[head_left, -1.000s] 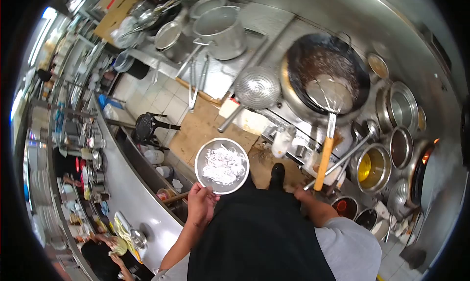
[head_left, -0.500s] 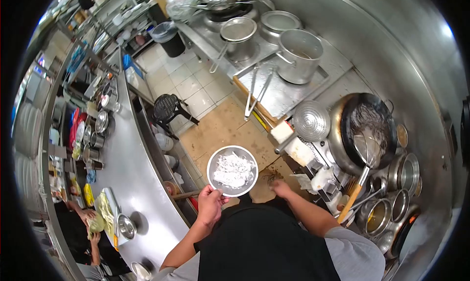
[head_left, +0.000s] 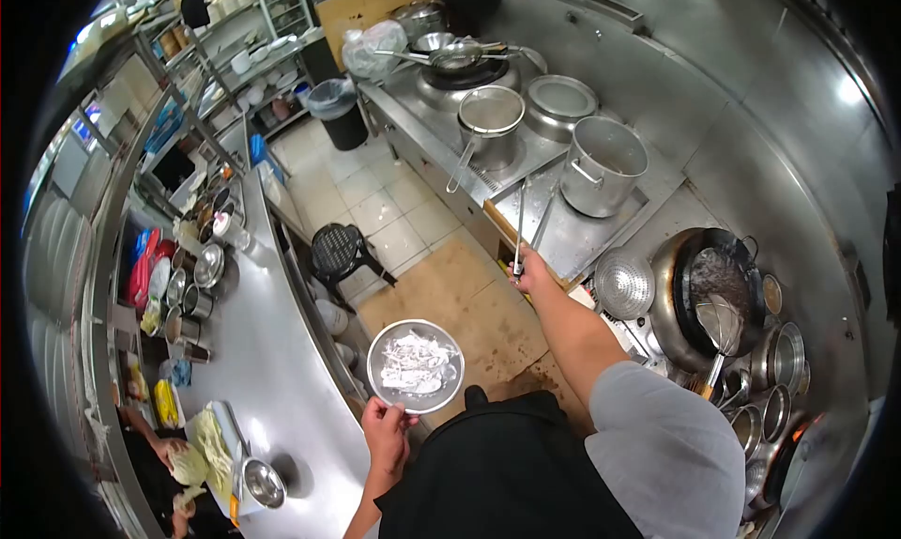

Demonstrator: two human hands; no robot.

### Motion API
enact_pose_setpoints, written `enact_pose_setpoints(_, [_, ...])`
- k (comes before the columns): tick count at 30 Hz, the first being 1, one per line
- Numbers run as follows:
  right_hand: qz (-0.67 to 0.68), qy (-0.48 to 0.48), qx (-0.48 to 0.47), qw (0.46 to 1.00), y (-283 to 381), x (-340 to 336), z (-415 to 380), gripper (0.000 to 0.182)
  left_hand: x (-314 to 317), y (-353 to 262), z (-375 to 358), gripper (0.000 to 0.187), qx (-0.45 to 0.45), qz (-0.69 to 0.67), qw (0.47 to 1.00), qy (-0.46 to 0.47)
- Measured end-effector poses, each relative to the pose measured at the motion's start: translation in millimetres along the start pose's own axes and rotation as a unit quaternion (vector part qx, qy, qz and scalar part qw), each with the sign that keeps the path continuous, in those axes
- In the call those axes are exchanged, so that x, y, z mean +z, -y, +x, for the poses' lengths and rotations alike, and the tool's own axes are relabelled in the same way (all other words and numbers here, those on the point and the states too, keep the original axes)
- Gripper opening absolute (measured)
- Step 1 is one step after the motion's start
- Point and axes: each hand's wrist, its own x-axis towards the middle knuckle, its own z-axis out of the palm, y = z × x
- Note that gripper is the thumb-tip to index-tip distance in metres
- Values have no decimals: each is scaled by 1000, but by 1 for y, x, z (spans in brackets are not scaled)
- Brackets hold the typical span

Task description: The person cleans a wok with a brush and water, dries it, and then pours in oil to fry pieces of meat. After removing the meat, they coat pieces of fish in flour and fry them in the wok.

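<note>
My left hand (head_left: 387,432) grips the rim of a round metal bowl (head_left: 377,381), which holds white, flour-coated pieces (head_left: 416,362). My right arm reaches forward, and my right hand (head_left: 532,272) is closed on the handle end of long metal tongs (head_left: 522,227) at the edge of the steel counter. The tongs' arms point away from me, towards a tall pot (head_left: 601,177). To the right, a dark wok (head_left: 683,300) holds bubbling dark oil, with a wire strainer (head_left: 721,321) resting in it. A perforated ladle (head_left: 624,284) lies beside the wok.
At lower left, a co-worker's hands (head_left: 172,452) hold cabbage by a cutting board (head_left: 223,410). A long steel counter (head_left: 253,351) runs along the left. A black stool (head_left: 340,254) and a bin (head_left: 338,115) stand on the floor. Metal pots are at the right.
My right hand has moved forward from near my body and taken hold of the tongs. The bowl in my left hand is slightly lower and further left. The view has shifted.
</note>
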Motion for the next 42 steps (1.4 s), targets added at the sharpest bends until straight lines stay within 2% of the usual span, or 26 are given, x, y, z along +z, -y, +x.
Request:
enact_pose_setpoints(1, [4, -3, -9, 1000, 13, 6, 0, 49, -1, -2, 1, 7, 3, -12, 1000, -8])
enact_pose_setpoints(3, [-73, -92, -38, 992, 31, 16, -1, 46, -7, 2, 11, 7, 0, -18, 1000, -2])
enact_pose_setpoints(4, [-72, -124, -81, 986, 37, 18, -8, 47, -6, 0, 15, 7, -14, -25, 1000, -13])
enact_pose_setpoints(5, [-68, -129, -84, 986, 39, 18, -24, 47, -5, -2, 20, 7, -27, -33, 999, -24])
enact_pose_setpoints(8, [-113, -94, -211, 966, 27, 7, -90, 45, -2, -9, 40, 9, -50, -12, 999, -20])
enact_pose_setpoints(9, [-112, -98, -214, 965, 11, 2, -97, 45, -2, -11, 47, 9, -51, -12, 999, -15])
enact_pose_setpoints(10, [-180, -141, -347, 910, -8, -5, -98, 43, -1, -14, 55, 8, -54, -17, 998, -9])
enact_pose_setpoints(11, [-244, -180, -470, 829, -27, -13, -95, 41, -2, -14, 63, 8, -56, -21, 998, -3])
enact_pose_setpoints(14, [-284, -192, -439, 830, -84, -47, -53, 44, 5, -18, 84, 8, -62, -17, 998, 13])
enact_pose_setpoints(15, [-287, -200, -435, 830, -77, -45, -72, 44, 10, -21, 88, 7, -61, -17, 998, 14])
enact_pose_setpoints(16, [-181, -138, -197, 954, -65, -42, -89, 43, 14, -22, 94, 7, -59, -28, 998, 20])
enact_pose_setpoints(17, [-56, -64, 58, 995, -50, -31, -110, 43, 19, -25, 95, 7, -67, -28, 997, 20])
enact_pose_setpoints(18, [-104, -112, 24, 988, -48, -23, -115, 42, 19, -26, 97, 7, -68, -34, 997, 35])
enact_pose_setpoints(22, [-94, -119, 8, 988, -48, -15, -149, 42, 25, -27, 98, 6, -66, -56, 995, 49])
enact_pose_setpoints(24, [-146, -134, -96, 975, -58, -16, -169, 38, 30, -28, 96, 5, -68, -47, 996, 44])
enact_pose_setpoints(25, [-156, -133, -97, 974, -72, -27, -165, 38, 28, -24, 95, 5, -69, -55, 995, 40])
enact_pose_setpoints(27, [-137, -103, -327, 929, -102, -53, -147, 34, 22, -15, 92, 4, -79, -55, 995, 32])
enact_pose_setpoints(28, [-146, -98, -328, 928, -106, -58, -149, 34, 18, -12, 90, 4, -79, -64, 994, 26])
enact_pose_setpoints(30, [-107, -90, -396, 908, -110, -66, -153, 32, 10, -7, 86, 7, -92, -33, 995, 36])
enact_pose_setpoints(33, [-115, -113, -361, 919, -113, -71, -143, 34, 4, -3, 79, 7, -91, -26, 995, 39])
enact_pose_setpoints(34, [-149, -151, -301, 930, -114, -73, -135, 36, 4, -3, 75, 7, -89, -33, 995, 33])
enact_pose_setpoints(35, [-151, -149, -303, 929, -109, -72, -138, 36, 5, -3, 72, 7, -88, -36, 995, 33])
enact_pose_setpoints(37, [-58, -158, -45, 985, -95, -63, -147, 37, 4, -2, 65, 5, -75, -48, 996, 22])
enact_pose_setpoints(39, [-73, -166, -83, 980, -89, -52, -160, 35, 5, -3, 55, 5, -67, -56, 996, 17])
enact_pose_setpoints(42, [6, -103, -251, 963, -90, -41, -185, 29, 3, 1, 40, 6, -58, -67, 996, 8])
